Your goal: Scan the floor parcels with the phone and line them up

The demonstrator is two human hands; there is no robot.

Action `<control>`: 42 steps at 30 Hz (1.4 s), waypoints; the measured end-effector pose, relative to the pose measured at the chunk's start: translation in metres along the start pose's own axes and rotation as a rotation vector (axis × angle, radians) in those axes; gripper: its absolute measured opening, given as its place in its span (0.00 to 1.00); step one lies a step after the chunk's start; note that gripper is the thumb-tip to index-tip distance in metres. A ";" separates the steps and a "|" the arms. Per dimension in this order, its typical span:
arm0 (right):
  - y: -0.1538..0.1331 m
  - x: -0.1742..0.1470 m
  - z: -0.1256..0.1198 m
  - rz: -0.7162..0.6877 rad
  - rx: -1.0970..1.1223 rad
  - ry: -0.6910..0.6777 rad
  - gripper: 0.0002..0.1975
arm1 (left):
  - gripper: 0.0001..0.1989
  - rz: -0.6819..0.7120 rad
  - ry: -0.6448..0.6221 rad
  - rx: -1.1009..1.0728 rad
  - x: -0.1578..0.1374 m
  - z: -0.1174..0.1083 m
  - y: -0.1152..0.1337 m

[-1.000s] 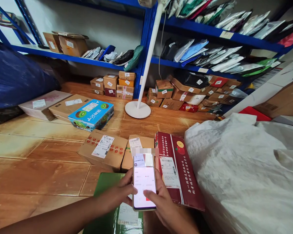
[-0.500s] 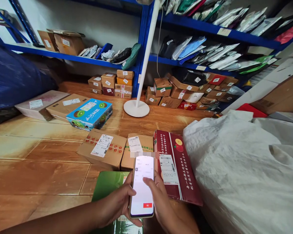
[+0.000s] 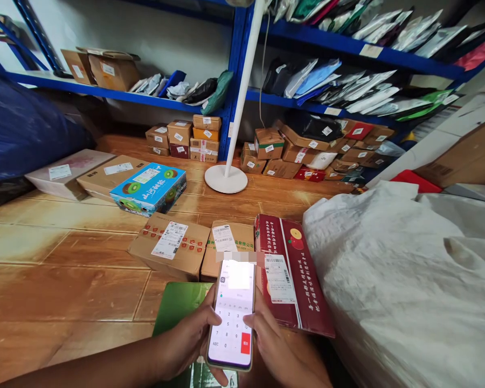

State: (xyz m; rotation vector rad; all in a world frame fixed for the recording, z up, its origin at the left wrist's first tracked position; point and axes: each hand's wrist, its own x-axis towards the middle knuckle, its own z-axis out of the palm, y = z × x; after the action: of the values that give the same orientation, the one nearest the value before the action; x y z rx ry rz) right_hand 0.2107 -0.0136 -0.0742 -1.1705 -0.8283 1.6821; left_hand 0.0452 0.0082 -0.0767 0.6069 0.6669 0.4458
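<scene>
A smartphone (image 3: 231, 328) is held upright between both hands, its lit screen showing a number keypad with a red key. My left hand (image 3: 198, 331) wraps the phone's left edge, thumb over the left side of the keypad. My right hand (image 3: 269, 334) grips the right edge, its thumb by the keys on that side. Beneath the hands lies a green box (image 3: 178, 302), partly hidden. Just beyond the phone are a brown carton (image 3: 145, 250) with a shipping label, a second labelled carton (image 3: 242, 234), and a dark red box (image 3: 307, 291) with fruit pictures.
A white sack (image 3: 380, 280) bulges at the right. A blue kiwi box (image 3: 153, 186) and two cartons stand left, near a dark blue bag (image 3: 28, 118). A white pole on a round base (image 3: 226, 180) stands before blue shelves (image 3: 347, 46) of parcels.
The phone screen has switched from a form page to a number keypad. My right thumb has moved from mid-screen to the right edge, and the phone has shifted slightly left and down.
</scene>
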 end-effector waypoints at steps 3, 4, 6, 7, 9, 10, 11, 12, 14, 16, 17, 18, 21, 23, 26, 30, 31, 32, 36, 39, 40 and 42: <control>0.000 0.000 -0.001 -0.027 -0.027 0.015 0.20 | 0.47 0.000 -0.009 -0.008 0.000 0.000 -0.001; 0.001 0.000 -0.001 -0.032 -0.026 0.024 0.21 | 0.47 0.001 -0.013 -0.007 0.000 0.000 -0.001; 0.003 0.000 -0.001 -0.021 -0.025 0.025 0.21 | 0.47 0.003 -0.016 -0.005 -0.001 0.000 0.001; 0.003 -0.001 -0.001 -0.014 -0.021 0.024 0.21 | 0.47 0.002 -0.014 -0.003 -0.001 0.000 0.001; 0.003 -0.001 0.000 0.001 -0.002 0.014 0.21 | 0.47 0.000 -0.008 -0.007 -0.002 0.000 0.002; 0.001 -0.002 0.001 0.008 0.011 0.004 0.21 | 0.47 0.001 -0.008 -0.009 -0.002 0.000 0.002; 0.000 -0.002 0.002 0.013 0.026 -0.008 0.22 | 0.48 0.003 -0.009 -0.012 -0.003 0.000 0.002; -0.002 -0.002 0.004 0.018 0.040 -0.019 0.22 | 0.48 0.005 -0.010 -0.012 -0.004 0.000 0.002; -0.003 -0.002 0.006 0.021 0.041 -0.025 0.23 | 0.49 0.010 -0.009 -0.007 -0.005 0.001 0.001; -0.001 -0.001 0.007 0.011 0.005 0.002 0.25 | 0.49 0.011 -0.005 -0.002 -0.006 0.002 0.002; 0.001 -0.001 0.007 0.001 -0.020 0.021 0.26 | 0.48 0.010 -0.002 -0.001 -0.006 0.003 0.003; 0.003 -0.001 0.006 -0.012 -0.042 0.034 0.27 | 0.48 0.008 0.003 0.000 -0.007 0.003 0.003; 0.010 -0.003 0.003 -0.027 -0.067 -0.035 0.33 | 0.47 0.001 0.039 0.011 -0.006 0.003 0.003; 0.010 -0.006 0.001 -0.009 -0.066 -0.132 0.39 | 0.47 0.014 0.067 0.060 -0.005 0.002 0.002; 0.003 -0.010 0.000 0.033 -0.075 -0.217 0.40 | 0.49 0.043 0.082 0.148 -0.004 0.002 -0.002; -0.011 -0.011 -0.001 0.048 -0.120 -0.139 0.30 | 0.51 0.019 0.066 0.070 -0.006 0.003 -0.001; -0.013 -0.011 -0.001 0.047 -0.129 -0.116 0.29 | 0.52 0.014 0.054 0.039 -0.007 0.004 0.000; -0.013 -0.011 -0.001 0.047 -0.131 -0.101 0.28 | 0.53 0.010 0.038 0.015 -0.009 0.004 0.001; -0.012 -0.012 0.000 0.041 -0.094 -0.039 0.29 | 0.57 0.012 -0.052 -0.006 -0.011 0.003 0.003; -0.013 -0.013 0.007 0.047 -0.036 0.021 0.28 | 0.59 0.018 -0.090 -0.019 -0.009 0.000 -0.001; -0.015 -0.013 0.009 0.058 -0.019 0.026 0.27 | 0.59 0.029 -0.101 -0.020 -0.008 -0.001 -0.002; -0.016 -0.012 0.012 0.070 -0.021 0.023 0.25 | 0.59 0.051 -0.125 -0.011 -0.007 -0.003 -0.004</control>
State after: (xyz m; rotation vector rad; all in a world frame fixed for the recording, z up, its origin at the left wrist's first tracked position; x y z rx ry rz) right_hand 0.2056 -0.0190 -0.0525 -1.2436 -0.8008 1.7170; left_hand 0.0393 0.0026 -0.0783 0.6374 0.5307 0.4552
